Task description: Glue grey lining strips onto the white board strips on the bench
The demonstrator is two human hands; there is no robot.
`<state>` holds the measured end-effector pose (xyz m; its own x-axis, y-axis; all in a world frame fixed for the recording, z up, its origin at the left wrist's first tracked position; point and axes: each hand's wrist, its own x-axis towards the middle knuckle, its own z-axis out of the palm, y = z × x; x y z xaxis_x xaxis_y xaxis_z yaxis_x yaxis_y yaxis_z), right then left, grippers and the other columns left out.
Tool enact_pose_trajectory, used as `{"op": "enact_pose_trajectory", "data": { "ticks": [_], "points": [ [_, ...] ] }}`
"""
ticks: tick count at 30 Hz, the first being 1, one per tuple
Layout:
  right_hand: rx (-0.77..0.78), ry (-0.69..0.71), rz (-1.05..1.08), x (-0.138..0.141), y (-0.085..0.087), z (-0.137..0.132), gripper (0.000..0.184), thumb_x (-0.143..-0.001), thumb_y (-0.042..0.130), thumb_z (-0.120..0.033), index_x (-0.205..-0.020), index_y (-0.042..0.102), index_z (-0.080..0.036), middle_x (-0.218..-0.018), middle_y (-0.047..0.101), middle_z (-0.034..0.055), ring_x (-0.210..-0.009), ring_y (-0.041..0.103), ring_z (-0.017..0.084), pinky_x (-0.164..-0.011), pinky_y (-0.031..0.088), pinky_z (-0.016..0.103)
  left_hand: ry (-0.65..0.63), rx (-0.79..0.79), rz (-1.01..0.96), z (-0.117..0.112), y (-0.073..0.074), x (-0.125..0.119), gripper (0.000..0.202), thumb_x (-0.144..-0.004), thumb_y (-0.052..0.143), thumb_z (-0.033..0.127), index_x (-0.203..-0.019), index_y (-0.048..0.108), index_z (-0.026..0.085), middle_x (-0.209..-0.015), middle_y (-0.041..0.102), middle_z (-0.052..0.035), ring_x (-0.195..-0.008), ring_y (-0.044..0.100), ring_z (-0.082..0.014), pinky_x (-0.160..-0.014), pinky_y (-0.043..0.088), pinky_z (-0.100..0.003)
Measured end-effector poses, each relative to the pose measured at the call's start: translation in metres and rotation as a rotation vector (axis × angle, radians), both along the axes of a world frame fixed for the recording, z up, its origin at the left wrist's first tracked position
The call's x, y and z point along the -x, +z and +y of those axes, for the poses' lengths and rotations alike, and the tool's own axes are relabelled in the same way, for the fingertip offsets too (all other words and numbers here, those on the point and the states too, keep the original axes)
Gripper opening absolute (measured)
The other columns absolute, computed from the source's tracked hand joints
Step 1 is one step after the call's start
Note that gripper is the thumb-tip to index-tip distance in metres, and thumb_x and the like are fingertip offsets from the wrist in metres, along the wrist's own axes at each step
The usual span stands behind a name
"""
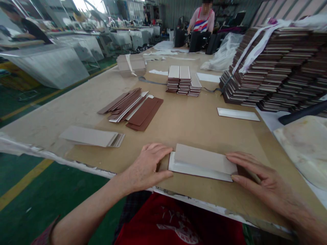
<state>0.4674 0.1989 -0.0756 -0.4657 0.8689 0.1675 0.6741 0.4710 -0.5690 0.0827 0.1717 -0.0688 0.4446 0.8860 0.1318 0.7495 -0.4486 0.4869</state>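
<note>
In front of me a grey board strip (204, 158) lies over a white-faced strip (199, 173) with a dark edge. The grey one sits a little askew, set toward the far side. My right hand (260, 180) has the right end of the grey strip between its fingers and thumb, with the thumb by the near corner. At the left end rests my left hand (150, 165), thumb and fingers apart, fingertips beside the strips' left edge. Left of it lies a small stack of grey board strips (92, 136).
Brown strips (143, 114) lie fanned out beyond my left hand. Small stacks of white-topped strips (178, 80) stand farther back. A single white strip (237, 114) lies at right, near a tall pile of bundled strips (276, 64). A co-worker (203, 20) stands at the far end.
</note>
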Motion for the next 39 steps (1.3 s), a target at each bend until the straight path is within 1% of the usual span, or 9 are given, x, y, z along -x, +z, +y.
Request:
{"op": "enact_pose_trajectory", "data": {
  "ticks": [3, 6, 9, 13, 19, 26, 34, 39],
  "points": [
    [-0.011, 0.049, 0.007, 0.0, -0.002, 0.001, 0.046, -0.09, 0.067, -0.045, -0.134, 0.057, -0.041, -0.138, 0.059, -0.0002, -0.133, 0.049, 0.029, -0.112, 0.04, 0.063, 0.002, -0.005, -0.028, 0.0, -0.003, 0.001, 0.061, -0.084, 0.074, 0.04, -0.136, 0.048, 0.023, -0.134, 0.059, -0.0062, -0.128, 0.047, -0.0257, -0.11, 0.035, -0.049],
    [-0.029, 0.077, 0.012, 0.0, -0.007, 0.0, 0.047, -0.089, 0.068, -0.044, -0.134, 0.057, -0.041, -0.137, 0.06, 0.0004, -0.133, 0.049, 0.03, -0.11, 0.041, 0.064, 0.004, -0.008, -0.041, 0.0, -0.005, 0.004, 0.059, -0.084, 0.073, 0.041, -0.135, 0.049, 0.023, -0.134, 0.059, -0.0061, -0.128, 0.046, -0.0253, -0.109, 0.034, -0.048],
    [-0.037, 0.091, 0.012, 0.002, -0.01, 0.001, 0.047, -0.089, 0.068, -0.044, -0.135, 0.057, -0.04, -0.137, 0.06, 0.0012, -0.134, 0.048, 0.031, -0.11, 0.041, 0.066, 0.006, -0.007, -0.045, 0.001, -0.005, 0.004, 0.06, -0.084, 0.073, 0.043, -0.135, 0.049, 0.022, -0.133, 0.059, -0.0061, -0.128, 0.047, -0.0249, -0.108, 0.034, -0.047],
    [-0.044, 0.105, 0.001, 0.005, -0.011, 0.004, 0.048, -0.09, 0.068, -0.043, -0.136, 0.056, -0.04, -0.137, 0.06, 0.0016, -0.134, 0.047, 0.031, -0.11, 0.039, 0.068, 0.012, -0.008, -0.039, 0.001, -0.004, 0.003, 0.06, -0.083, 0.074, 0.045, -0.134, 0.05, 0.023, -0.133, 0.06, -0.0048, -0.127, 0.047, -0.0246, -0.108, 0.034, -0.047],
    [-0.054, 0.132, -0.006, 0.006, -0.012, 0.004, 0.048, -0.091, 0.066, -0.041, -0.137, 0.054, -0.04, -0.137, 0.06, 0.002, -0.134, 0.047, 0.031, -0.108, 0.041, 0.068, 0.0, -0.026, -0.034, 0.002, -0.007, 0.003, 0.054, -0.088, 0.069, 0.045, -0.134, 0.051, 0.025, -0.133, 0.06, -0.0023, -0.127, 0.047, -0.0229, -0.108, 0.032, -0.045],
    [-0.052, 0.142, -0.016, 0.009, -0.013, 0.005, 0.046, -0.091, 0.065, -0.042, -0.136, 0.055, -0.04, -0.136, 0.06, 0.002, -0.132, 0.049, 0.03, -0.107, 0.043, 0.066, -0.003, -0.032, -0.038, 0.003, -0.008, 0.002, 0.048, -0.09, 0.066, 0.043, -0.132, 0.053, 0.024, -0.131, 0.061, -0.0043, -0.125, 0.048, -0.0246, -0.105, 0.034, -0.045],
    [-0.029, 0.154, -0.018, 0.009, -0.015, 0.006, 0.048, -0.091, 0.066, -0.04, -0.137, 0.054, -0.04, -0.138, 0.059, 0.0019, -0.132, 0.049, 0.03, -0.108, 0.043, 0.065, 0.002, -0.023, -0.027, 0.003, -0.006, 0.002, 0.043, -0.091, 0.065, 0.042, -0.13, 0.055, 0.027, -0.131, 0.062, -0.0015, -0.126, 0.048, -0.0228, -0.107, 0.033, -0.044],
    [-0.026, 0.159, -0.02, 0.01, -0.012, 0.006, 0.047, -0.091, 0.066, -0.038, -0.137, 0.056, -0.037, -0.137, 0.06, 0.0031, -0.131, 0.05, 0.028, -0.109, 0.043, 0.062, 0.001, -0.036, 0.011, 0.003, -0.008, 0.0, 0.037, -0.091, 0.064, 0.041, -0.126, 0.059, 0.029, -0.132, 0.062, -0.0006, -0.126, 0.048, -0.0231, -0.107, 0.033, -0.045]
  ]
}}
